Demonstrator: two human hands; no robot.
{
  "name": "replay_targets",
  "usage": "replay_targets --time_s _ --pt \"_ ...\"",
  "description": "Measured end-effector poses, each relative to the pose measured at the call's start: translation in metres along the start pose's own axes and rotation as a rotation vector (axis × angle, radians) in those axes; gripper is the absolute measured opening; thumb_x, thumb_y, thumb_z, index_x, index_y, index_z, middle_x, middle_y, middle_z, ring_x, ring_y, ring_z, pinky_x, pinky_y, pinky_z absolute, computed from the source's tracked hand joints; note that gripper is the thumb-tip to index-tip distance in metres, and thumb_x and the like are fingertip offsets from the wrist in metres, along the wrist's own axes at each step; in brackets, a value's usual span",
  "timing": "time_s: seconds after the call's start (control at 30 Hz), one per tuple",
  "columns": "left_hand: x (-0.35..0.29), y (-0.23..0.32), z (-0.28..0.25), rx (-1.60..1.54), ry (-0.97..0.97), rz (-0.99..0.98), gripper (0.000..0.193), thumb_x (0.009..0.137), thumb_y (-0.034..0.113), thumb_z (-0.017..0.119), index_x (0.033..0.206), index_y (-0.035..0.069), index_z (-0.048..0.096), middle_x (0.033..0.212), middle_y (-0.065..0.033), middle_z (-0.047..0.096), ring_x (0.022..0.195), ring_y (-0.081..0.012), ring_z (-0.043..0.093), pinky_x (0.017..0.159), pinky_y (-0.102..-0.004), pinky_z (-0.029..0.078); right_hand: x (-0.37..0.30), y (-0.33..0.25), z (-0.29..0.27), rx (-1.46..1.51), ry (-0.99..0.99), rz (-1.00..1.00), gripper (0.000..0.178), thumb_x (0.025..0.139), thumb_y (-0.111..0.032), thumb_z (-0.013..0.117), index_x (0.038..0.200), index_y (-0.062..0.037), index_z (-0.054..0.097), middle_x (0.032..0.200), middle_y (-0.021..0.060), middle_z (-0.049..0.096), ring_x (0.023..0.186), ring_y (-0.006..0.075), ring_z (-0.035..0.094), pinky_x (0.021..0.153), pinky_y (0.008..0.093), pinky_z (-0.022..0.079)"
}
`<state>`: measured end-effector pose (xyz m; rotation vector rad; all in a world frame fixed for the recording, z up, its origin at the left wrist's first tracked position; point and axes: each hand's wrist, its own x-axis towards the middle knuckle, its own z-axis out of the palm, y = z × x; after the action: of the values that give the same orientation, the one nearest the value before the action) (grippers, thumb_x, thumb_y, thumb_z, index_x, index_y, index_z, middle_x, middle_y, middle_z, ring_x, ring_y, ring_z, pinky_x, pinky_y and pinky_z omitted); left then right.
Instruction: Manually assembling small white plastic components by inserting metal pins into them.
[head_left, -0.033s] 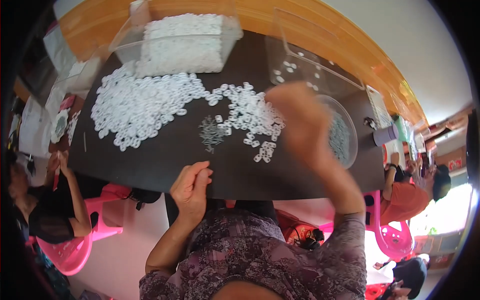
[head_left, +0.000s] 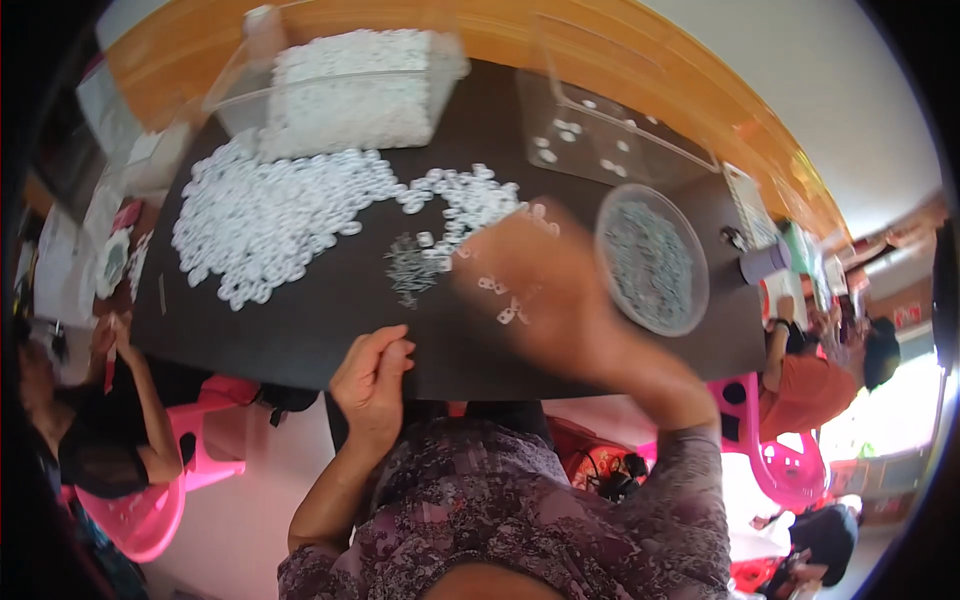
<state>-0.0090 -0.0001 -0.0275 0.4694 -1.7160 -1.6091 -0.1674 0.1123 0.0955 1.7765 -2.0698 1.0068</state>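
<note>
The left hand (head_left: 372, 385) is kept loosely curled at the near edge of the dark bench (head_left: 330, 320), while the right hand (head_left: 540, 290) is blurred over scattered white rings (head_left: 270, 215), grip can't be told, just left of the round dish (head_left: 652, 260).

The right hand (head_left: 545, 290) is a motion blur over the desk (head_left: 330, 320), its grip unreadable; it hides some white rings (head_left: 470, 205) beneath.

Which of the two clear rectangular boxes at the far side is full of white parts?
The left clear box, heaped with white parts; the right clear box holds only a few scattered pieces.
</note>
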Motion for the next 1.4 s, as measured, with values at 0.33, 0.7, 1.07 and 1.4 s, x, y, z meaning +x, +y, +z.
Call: replay_targets --time_s 0.33,0.7,1.07,1.4 --pt "-0.002 -0.007 -0.011 0.131 -0.02 -0.024 0.018 0.094 0.006 0.053 0.108 -0.002 0.063 0.089 -0.0058 0.061 0.071 -0.0081 0.053 0.066 -0.0194 0.044 -0.025 -0.181 0.116 1.325 -0.217 -0.209 0.029 0.084 -0.031 0.063 0.083 -0.0025 0.065 0.076 0.0218 0.06 0.069 0.0377 0.059 0.059 0.0468 0.043" --pt "-0.004 -0.007 -0.006 0.172 -0.046 -0.001 0.02 0.095 0.01 0.054 0.108 -0.003 0.062 0.089 -0.0068 0.061 0.074 -0.0099 0.053 0.066 -0.0213 0.045 -0.048 -0.261 0.146 0.146 0.1 -0.312 0.022 0.083 -0.021 0.06 0.08 0.0003 0.058 0.073 0.02 0.057 0.068 0.035 0.056 0.061 0.0434 0.043" --pt "-0.005 -0.005 -0.017 0.208 -0.059 0.05 0.018 0.094 0.003 0.051 0.107 -0.003 0.062 0.09 -0.007 0.06 0.078 -0.0106 0.055 0.066 -0.0215 0.046 -0.035 -0.172 0.101 0.947 -0.43 -0.311 0.028 0.087 -0.027 0.06 0.08 -0.0008 0.063 0.071 0.024 0.059 0.064 0.0327 0.058 0.06 0.0445 0.045" --pt "0.002 -0.001 -0.001 0.027 -0.056 -0.001 0.016 0.09 0.0 0.057 0.104 -0.003 0.064 0.083 -0.0084 0.061 0.072 -0.0115 0.059 0.063 -0.0224 0.051 -0.057 -0.099 0.081 1.135 -0.26 0.046 0.017 0.074 0.003 0.058 0.089 -0.0051 0.06 0.088 0.0113 0.058 0.088 0.0319 0.058 0.073 0.037 0.047"
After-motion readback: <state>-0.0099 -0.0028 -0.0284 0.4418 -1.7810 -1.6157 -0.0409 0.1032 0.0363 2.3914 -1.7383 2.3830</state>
